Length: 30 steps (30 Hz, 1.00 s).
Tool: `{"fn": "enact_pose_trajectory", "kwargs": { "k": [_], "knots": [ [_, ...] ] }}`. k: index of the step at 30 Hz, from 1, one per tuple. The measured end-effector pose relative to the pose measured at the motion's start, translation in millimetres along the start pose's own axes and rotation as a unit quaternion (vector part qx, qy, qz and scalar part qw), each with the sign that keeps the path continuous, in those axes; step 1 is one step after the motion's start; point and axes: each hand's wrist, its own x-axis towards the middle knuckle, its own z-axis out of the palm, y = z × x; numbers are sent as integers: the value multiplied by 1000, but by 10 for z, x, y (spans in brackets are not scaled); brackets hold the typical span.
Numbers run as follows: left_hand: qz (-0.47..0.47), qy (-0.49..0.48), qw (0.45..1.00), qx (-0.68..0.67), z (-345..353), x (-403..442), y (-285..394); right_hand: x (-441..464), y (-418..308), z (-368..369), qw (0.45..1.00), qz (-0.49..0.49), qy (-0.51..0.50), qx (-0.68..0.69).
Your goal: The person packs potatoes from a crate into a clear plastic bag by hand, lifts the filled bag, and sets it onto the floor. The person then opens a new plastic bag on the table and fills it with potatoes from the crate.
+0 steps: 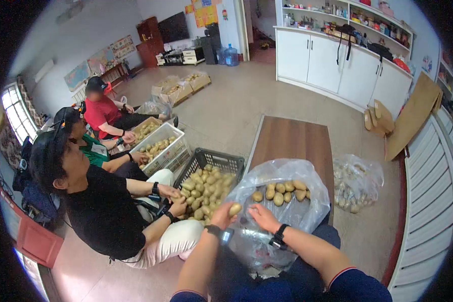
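Our left hand (222, 217) grips a potato (235, 209) by the bag (318, 210), spread seemingly to corral other potatoes (278, 199) — our right hand (265, 218), loosely open, seems empty.

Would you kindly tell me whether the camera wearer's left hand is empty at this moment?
No, the left hand is holding a potato, which shows plainly at its fingers.

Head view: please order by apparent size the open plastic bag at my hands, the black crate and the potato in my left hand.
1. Open plastic bag
2. Black crate
3. Potato in your left hand
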Motion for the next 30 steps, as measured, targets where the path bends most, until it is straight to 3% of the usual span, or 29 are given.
{"fn": "enact_pose_trajectory", "kwargs": {
  "k": [1, 2, 4, 5, 6, 7, 8, 9, 11, 13, 16, 18, 20, 24, 25, 26, 27, 28, 30],
  "knots": [
    [29, 34, 998, -33, -35, 13, 14, -25, 28, -92, 994, -23, 32, -105],
    [55, 71, 994, -68, -71, 18, 41, -30, 111, -176, 995, 24, 30, -97],
    [107, 61, 986, -110, -338, 165, -57, -104, 211, -397, 980, 21, 85, -180],
    [240, 143, 953, 115, -448, 203, -135, -87, 109, -542, 973, 35, 83, -214],
    [302, 184, 876, 329, -509, 164, -148, -88, 196, -612, 959, 17, 131, -251],
    [349, 258, 741, 512, -564, 120, -158, -76, 301, -673, 942, -2, 179, -284],
    [329, 280, 605, 669, -608, 62, -98, -60, 314, -761, 940, -27, 186, -284],
    [334, 275, 646, 628, -648, 37, -88, -41, 300, -870, 937, -49, 200, -284],
    [359, 302, 676, 568, -815, 246, -217, -40, 359, -984, 926, 49, 167, -334],
    [393, 341, 747, 413, -976, 490, -341, 54, 564, -1044, 909, 22, 201, -364],
    [370, 376, 744, 410, -928, 447, -308, 143, 721, -1091, 879, -6, 241, -411],
    [225, 396, 623, 636, -793, 308, -212, 149, 691, -1125, 870, -6, 247, -426],
    [252, 401, 615, 630, -821, 337, -234, 138, 506, -1168, 857, 20, 259, -445],
    [68, 334, 572, 746, -864, 350, -155, 190, 229, -1339, 920, 123, 161, -336],
    [48, 339, 588, 733, -608, 145, -6, 186, 209, -1411, 927, 136, 137, -321],
    [98, 269, 545, 788, -895, 282, -140, 220, 363, -1445, 908, 157, 105, -374],
    [48, 358, 562, 744, -914, 386, -200, 201, 646, -1428, 897, 91, 145, -408],
    [81, 370, 598, 706, -890, 313, -190, 283, 557, -1494, 894, 214, 89, -384],
    [143, 337, 555, 747, -1010, 358, -208, 272, 915, -1471, 875, 199, 120, -424]
  ]
}}
